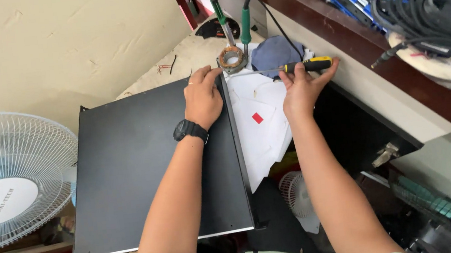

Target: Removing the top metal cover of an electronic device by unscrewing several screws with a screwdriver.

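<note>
Far table (185, 58) surface left open behind black panel (140, 163). Passage to right blocked by wooden shelf (349, 24); soldering irons (232, 22) and metal ring (231, 59) crowded ahead; fan (10, 177) at left.

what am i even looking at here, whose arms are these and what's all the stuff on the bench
There is one picture, taken by a camera worn on a person's head, looking down at their own two bare arms. No machine is involved.

The left hand, with a black watch on its wrist, presses flat on the far right corner of a flat black metal case that lies on the workbench.

The right hand holds a screwdriver with a yellow and black handle, its thin shaft pointing left toward the case's corner.

Behind them stand two green-handled soldering irons above a round coil holder, next to a blue cloth. White paper sheets lie beside the case. A white fan sits at the left, and black cables are coiled on the shelf at the right.
</note>
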